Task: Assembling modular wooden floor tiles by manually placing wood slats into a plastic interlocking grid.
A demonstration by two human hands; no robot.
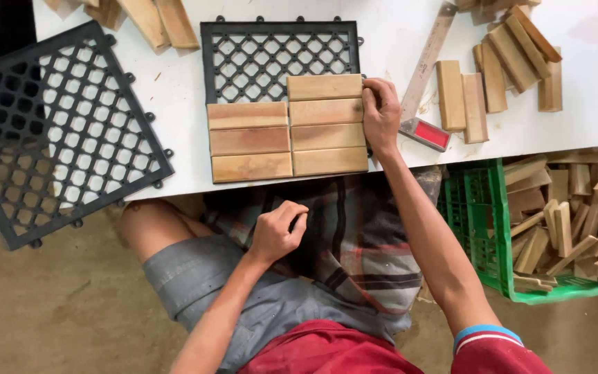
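Head view: right hand (381,111) presses its fingers on the top wooden slat (324,87), lying on the black plastic grid (278,59) on the counter (181,90). Left hand (279,230) is loosely curled, empty, over the lap. Slat seems light, stiff; best held by its edges.

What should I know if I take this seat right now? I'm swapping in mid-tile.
Right hand rests on the right edge of the slats, at the top one. Left hand is curled over the lap, seemingly empty.
Black grid base lies on the white table.
Done: seven slats, three left, four right.
Left: the top-left slot and the bare upper grid. Loose slats lie to the right.
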